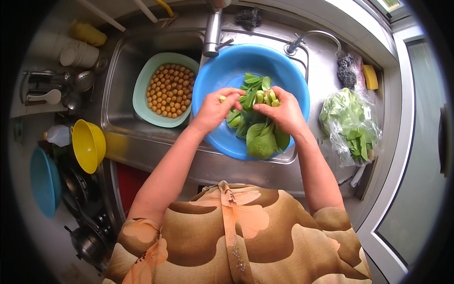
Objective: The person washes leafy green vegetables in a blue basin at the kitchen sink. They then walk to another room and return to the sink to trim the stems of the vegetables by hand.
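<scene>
A blue plastic basin (248,56) sits over the right part of the sink, with loose green leaves (241,122) lying inside. Above it, my right hand (285,108) grips a bunch of leafy greens (261,140), probably bok choy. Their cut stem ends point up between thumb and fingers, and broad leaves hang below. Close beside the stems is my left hand (217,106), its thumb and forefinger reaching toward them. A small pale green piece (222,98) shows among its curled fingers.
Left of the basin, a pale green tub (142,103) of round brown fruit (170,90) stands in the steel sink (122,71). A faucet (212,33) overhangs the basin's back rim. On the right counter lie a plastic bag of greens (349,122), a yellow sponge (370,77) and scourers (347,71).
</scene>
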{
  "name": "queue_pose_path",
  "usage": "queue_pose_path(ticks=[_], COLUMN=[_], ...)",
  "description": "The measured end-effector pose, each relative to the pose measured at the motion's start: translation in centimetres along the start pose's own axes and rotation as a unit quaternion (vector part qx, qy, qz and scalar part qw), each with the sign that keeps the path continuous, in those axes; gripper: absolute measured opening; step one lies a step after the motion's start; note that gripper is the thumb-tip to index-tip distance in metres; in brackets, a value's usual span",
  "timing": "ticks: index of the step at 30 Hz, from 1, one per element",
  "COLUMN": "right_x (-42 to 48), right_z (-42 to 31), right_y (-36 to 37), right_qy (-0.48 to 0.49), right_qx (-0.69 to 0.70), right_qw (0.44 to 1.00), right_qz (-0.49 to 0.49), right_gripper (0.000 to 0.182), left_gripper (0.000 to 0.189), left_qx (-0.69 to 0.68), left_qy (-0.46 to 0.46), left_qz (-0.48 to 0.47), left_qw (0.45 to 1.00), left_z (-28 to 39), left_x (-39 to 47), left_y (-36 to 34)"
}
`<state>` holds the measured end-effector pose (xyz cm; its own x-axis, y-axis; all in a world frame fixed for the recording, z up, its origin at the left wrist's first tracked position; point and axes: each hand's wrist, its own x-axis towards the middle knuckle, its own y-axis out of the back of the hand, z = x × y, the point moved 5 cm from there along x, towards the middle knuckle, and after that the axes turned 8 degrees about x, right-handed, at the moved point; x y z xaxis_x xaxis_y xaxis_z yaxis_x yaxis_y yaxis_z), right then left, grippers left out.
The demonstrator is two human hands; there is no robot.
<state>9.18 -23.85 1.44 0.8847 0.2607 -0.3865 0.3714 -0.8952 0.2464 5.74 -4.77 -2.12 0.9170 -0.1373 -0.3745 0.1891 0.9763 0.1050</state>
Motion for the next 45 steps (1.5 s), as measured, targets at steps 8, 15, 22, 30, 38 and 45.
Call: queue_pose_path(ticks=[8,15,22,30,38,45], right_x=[-1.2,-2.2,-0.8,0.9,0.5,0.0], right_z=[0.8,1.0,0.3,2.8,2.8,2.1], right_y=[-0.5,0.9,2.8,-0.4,-1.2,-1.0], right_qy=[-0.036,-0.106,-0.058,-0.009,0.009,0.063], right_qx=[0.151,0.086,0.064,0.186,0.17,0.071], right_qw=[0.985,0.985,0.992,0.976,0.983,0.995], right_qz=[-0.072,-0.101,-0.097,-0.108,-0.075,0.02], right_gripper=[0.029,0.025,0.016,0.032,0.023,0.016], left_gripper=[0.035,0.023,0.024,0.027,0.018,0.018], left_qx=[0.163,0.409,0.325,0.055,-0.027,0.029], left_qy=[-0.166,-0.223,-0.195,-0.1,-0.025,-0.068], left_qz=[-0.032,0.017,0.03,-0.053,0.009,0.061], left_qw=[0.972,0.885,0.925,0.992,0.999,0.995], left_z=[1.3,2.2,1.8,1.7,0.0,0.1], left_x=[0.0,-0.6,-0.4,0.0,-0.5,-0.3], left_y=[-2.7,-2.9,-1.6,-2.5,-3.0,-3.1])
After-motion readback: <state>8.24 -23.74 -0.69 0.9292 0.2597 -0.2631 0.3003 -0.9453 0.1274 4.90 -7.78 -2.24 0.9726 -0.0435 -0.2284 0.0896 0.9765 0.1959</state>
